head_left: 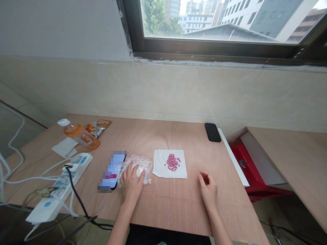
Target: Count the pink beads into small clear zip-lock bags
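Observation:
My left hand [133, 178] rests palm down on clear plastic zip bags [146, 174], its fingers spread and slightly bent. Beside those bags lies a phone [112, 170] with a lit, blurred screen. Right of the bags is a flat white paper sheet [158, 165], with a loose cluster of small pink pellets [173, 162] on it. My right hand [208, 190] rests on the table further right, apart from the sheet. Its fingers curl in and the tips come together near the thumb; whether anything small is between them is hidden.
On the left are an orange drink bottle [81, 136] on its side, a snack packet [103, 126], a folded tissue [63, 147] and a power strip [61, 187] with tangled cables. A black phone [213, 132] lies back right. A red stool [251, 170] stands beyond the table edge.

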{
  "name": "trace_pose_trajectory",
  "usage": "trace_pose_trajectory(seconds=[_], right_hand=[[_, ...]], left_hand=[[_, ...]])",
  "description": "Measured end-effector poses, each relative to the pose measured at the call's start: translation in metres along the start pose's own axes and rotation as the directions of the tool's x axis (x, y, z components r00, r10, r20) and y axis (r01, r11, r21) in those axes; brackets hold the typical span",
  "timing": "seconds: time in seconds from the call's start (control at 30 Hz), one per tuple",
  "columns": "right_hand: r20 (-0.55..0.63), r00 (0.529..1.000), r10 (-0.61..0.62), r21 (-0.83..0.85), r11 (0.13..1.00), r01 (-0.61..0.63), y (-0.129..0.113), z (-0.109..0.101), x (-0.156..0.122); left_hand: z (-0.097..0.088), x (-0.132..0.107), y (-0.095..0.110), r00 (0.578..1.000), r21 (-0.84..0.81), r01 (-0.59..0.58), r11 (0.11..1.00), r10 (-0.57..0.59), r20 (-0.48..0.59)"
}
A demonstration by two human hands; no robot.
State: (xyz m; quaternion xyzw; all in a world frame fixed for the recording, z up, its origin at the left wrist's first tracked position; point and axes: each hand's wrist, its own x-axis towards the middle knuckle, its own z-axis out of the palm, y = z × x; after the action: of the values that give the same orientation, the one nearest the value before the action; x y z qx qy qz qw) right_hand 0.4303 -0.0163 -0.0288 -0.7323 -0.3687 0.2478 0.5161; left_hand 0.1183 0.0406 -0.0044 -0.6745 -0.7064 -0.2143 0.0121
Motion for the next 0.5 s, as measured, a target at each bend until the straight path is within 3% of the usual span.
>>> trace_pose_trajectory(seconds=[0.17, 0.4, 0.5], right_hand=[[-0.016, 1.000, -0.014, 0.003, 1.000, 0.014, -0.001, 0.000, 0.000], [-0.014, 1.000, -0.013, -0.003, 1.000, 0.013, -0.001, 0.001, 0.001], [-0.058, 0.998, -0.024, 0.017, 1.000, 0.025, -0.001, 0.001, 0.000]], left_hand=[[-0.001, 0.002, 0.002, 0.999, -0.041, 0.037, 0.998, -0.037, 0.009], [0.008, 0.005, -0.002, 1.000, -0.285, 0.017, 0.958, -0.018, -0.002], [0.003, 0.008, 0.003, 0.999, -0.349, 0.001, 0.937, -0.017, -0.042]])
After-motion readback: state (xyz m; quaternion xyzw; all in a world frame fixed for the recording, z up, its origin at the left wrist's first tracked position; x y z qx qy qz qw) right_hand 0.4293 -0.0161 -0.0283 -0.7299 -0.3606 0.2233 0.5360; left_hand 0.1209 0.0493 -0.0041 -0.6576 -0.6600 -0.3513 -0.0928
